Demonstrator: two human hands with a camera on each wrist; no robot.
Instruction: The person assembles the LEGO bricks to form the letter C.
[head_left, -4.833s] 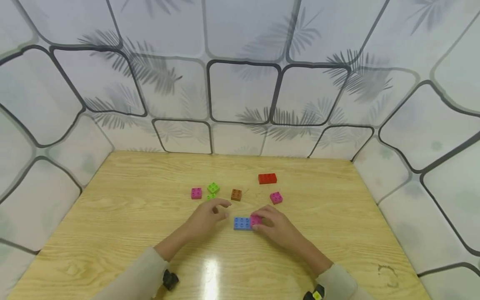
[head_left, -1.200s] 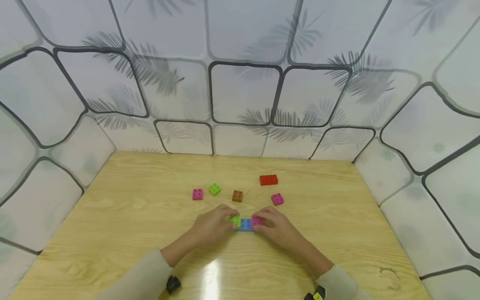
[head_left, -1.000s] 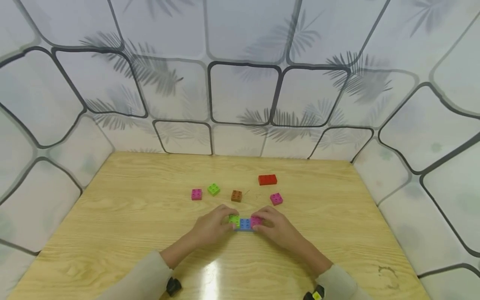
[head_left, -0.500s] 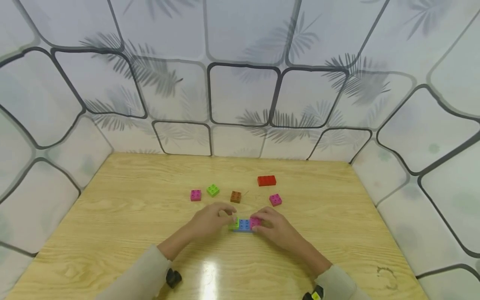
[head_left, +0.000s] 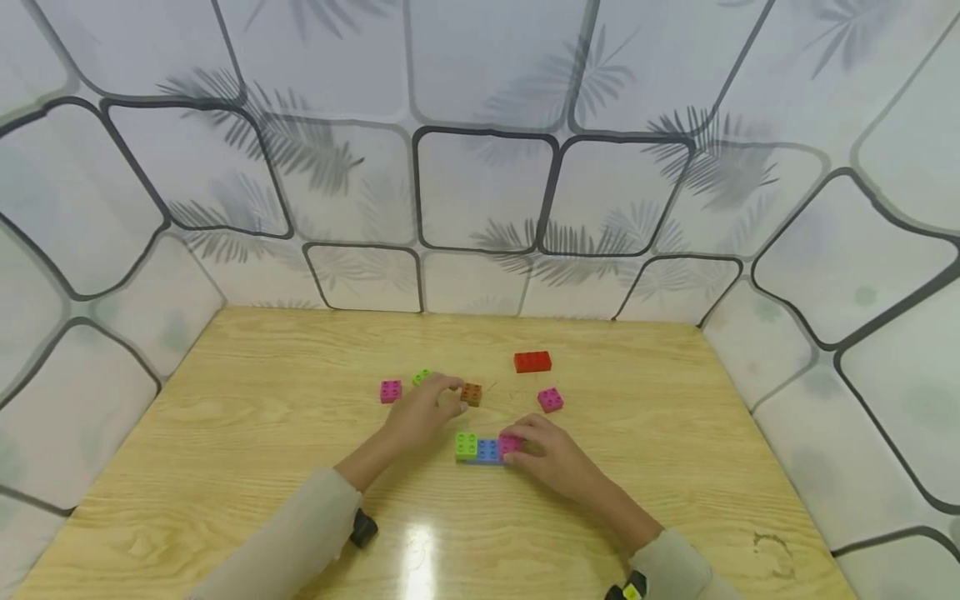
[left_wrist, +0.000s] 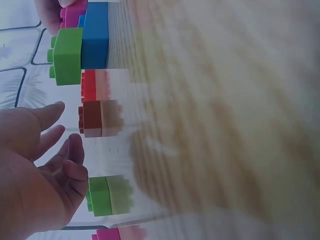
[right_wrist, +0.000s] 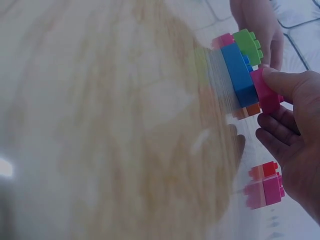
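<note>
A long blue toy brick [head_left: 487, 451] lies on the table, with a lime green brick [head_left: 466, 446] on its left end, jutting out past it. My right hand [head_left: 558, 458] pinches the pink brick [right_wrist: 265, 91] on the blue brick's right end between thumb and fingers. Reaching past the green brick, my left hand [head_left: 420, 414] has its thumb and fingers spread just left of a brown brick [head_left: 471, 394]. In the left wrist view a small gap shows between those fingers and the brown brick [left_wrist: 92, 118]. Another lime green brick [head_left: 422, 377] is partly hidden behind the left hand.
A loose pink brick [head_left: 391, 392] lies left of the left hand. Toward the back are a red brick [head_left: 532, 362] and, nearer the right hand, another pink brick [head_left: 551, 400]. Patterned walls [head_left: 487, 187] enclose the wooden table [head_left: 247, 392] at the back and sides.
My left hand set a lime green brick on the blue brick's left end, let go, and moved away toward the brown brick. The right hand has stayed on the pink brick.
</note>
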